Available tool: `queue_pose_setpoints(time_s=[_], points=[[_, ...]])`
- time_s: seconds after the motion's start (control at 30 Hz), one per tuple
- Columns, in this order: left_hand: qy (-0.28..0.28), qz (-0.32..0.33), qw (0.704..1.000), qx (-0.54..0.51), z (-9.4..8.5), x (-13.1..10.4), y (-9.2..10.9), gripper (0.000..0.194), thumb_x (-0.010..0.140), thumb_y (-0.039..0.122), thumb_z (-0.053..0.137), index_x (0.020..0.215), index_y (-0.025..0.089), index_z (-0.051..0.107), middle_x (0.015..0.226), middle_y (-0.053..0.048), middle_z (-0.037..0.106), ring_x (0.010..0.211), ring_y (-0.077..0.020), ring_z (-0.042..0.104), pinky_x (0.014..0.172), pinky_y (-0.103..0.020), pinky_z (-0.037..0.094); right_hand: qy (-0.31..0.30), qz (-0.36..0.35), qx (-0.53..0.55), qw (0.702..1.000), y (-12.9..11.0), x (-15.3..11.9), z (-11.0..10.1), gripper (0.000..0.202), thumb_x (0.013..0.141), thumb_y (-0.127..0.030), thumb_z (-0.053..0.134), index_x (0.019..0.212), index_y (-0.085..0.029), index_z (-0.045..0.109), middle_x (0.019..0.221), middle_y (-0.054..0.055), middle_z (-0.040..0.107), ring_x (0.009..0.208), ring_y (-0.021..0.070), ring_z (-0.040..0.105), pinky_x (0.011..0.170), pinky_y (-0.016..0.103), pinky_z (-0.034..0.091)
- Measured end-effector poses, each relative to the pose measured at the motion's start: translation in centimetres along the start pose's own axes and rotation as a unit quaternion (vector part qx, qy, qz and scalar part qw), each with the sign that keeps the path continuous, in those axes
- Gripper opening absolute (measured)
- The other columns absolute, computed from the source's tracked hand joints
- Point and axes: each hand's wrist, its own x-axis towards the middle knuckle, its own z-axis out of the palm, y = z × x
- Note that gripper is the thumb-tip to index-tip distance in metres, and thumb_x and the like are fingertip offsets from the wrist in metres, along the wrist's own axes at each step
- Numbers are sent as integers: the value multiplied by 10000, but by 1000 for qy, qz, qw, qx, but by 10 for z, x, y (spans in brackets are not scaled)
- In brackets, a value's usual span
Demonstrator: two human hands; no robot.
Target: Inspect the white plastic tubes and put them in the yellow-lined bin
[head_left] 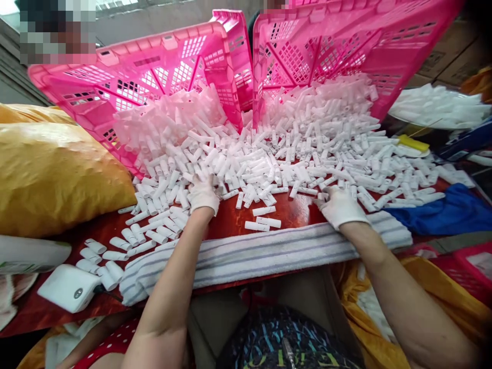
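Both hands wear white gloves. My left hand (204,195) reaches into the near edge of a large pile of white tubes (246,164); its fingertips are partly hidden among them. My right hand (340,206) is at the pile's right front, fingers bent and touching tubes; whether it grips one is unclear. Between the hands, a few loose tubes (268,222) lie on the red tabletop (226,220). A rolled striped towel (269,251) runs along the front edge beneath my wrists.
Two pink crates (154,66) tip toward the table behind the pile. A yellow sack (57,174) stands left, near a white device (69,288). Blue cloth (442,210) lies right. Part of another person appears at the top left.
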Motion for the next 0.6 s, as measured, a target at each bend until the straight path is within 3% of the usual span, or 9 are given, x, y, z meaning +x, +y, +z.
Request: queue_pose_setpoints(time_s=[0.1,0.2,0.27,0.43,0.53,0.6], points=[[-64,31,997,11,2,-28,12,496,859,367,517,1355,372,503,1492,-121,327,1139,-379,503,855,-488,449,-21,-41,-39,998,-14,5,12,458,834,-339,498,1250,-177,598,1118,196,643,925,332,639,772,418,452],[-100,94,990,-10,1,-53,16,535,888,245,458,1399,399,439,1425,-76,453,1110,-315,537,882,-447,442,-35,-76,-29,996,-8,3,19,479,841,-306,467,1300,-207,563,1039,176,671,909,328,641,759,414,452],[-76,108,991,-26,2,-63,15,517,915,229,411,1411,377,430,1350,-75,538,1100,-287,552,927,-447,419,-41,-92,-26,995,-3,2,21,479,819,-290,492,1287,-225,569,1016,153,681,898,311,643,766,399,452],[-12,124,992,-5,-3,-65,11,359,862,462,542,1167,314,658,1300,-83,586,1175,-359,510,1015,-569,308,-50,-89,-14,995,5,2,22,353,770,-315,557,1100,-210,621,884,110,676,791,274,631,697,362,441],[25,149,989,1,-15,-62,10,288,906,332,488,1130,320,668,1269,-65,616,1278,-354,426,1041,-588,256,13,-87,79,993,8,-1,20,258,753,-346,600,969,-205,592,820,78,642,706,226,583,665,351,421],[45,162,986,-12,-24,-63,15,334,920,232,436,1166,310,648,1228,-63,641,1266,-317,451,1039,-528,295,71,-75,215,971,8,-5,18,218,732,-345,634,880,-209,551,752,48,604,647,184,532,649,342,408]])
